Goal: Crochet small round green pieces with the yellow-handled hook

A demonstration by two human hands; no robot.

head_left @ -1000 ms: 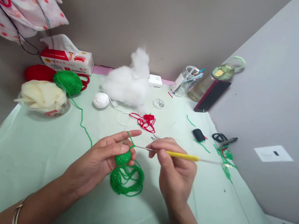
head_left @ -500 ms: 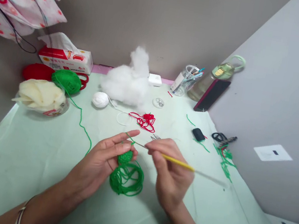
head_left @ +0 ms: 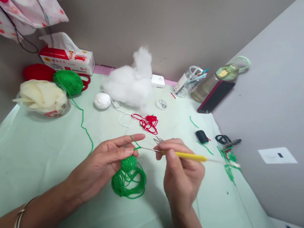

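My left hand (head_left: 109, 157) pinches a small green crochet piece (head_left: 128, 163) between thumb and fingers, with green yarn running over its outstretched index finger. My right hand (head_left: 182, 169) is closed around the yellow handle of a crochet hook (head_left: 191, 157). The hook's thin metal shaft points left, and its tip meets a green loop at the top of the piece. Below the piece lies a loose coil of green yarn (head_left: 128, 188) on the table. Just behind my right fingertips is a small metal item, partly hidden.
White stuffing (head_left: 130, 81) is heaped at the back, near a white yarn ball (head_left: 102, 101) and tangled red yarn (head_left: 148, 123). Left are a green yarn ball (head_left: 68, 82), a bowl (head_left: 56, 111) and a tissue box (head_left: 67, 60). A bottle (head_left: 202, 89) and phone (head_left: 215, 97) stand right.
My right hand has moved slightly right and the hook has turned closer to level. The green loop at its tip is drawn a little to the right. My left hand keeps its grip.
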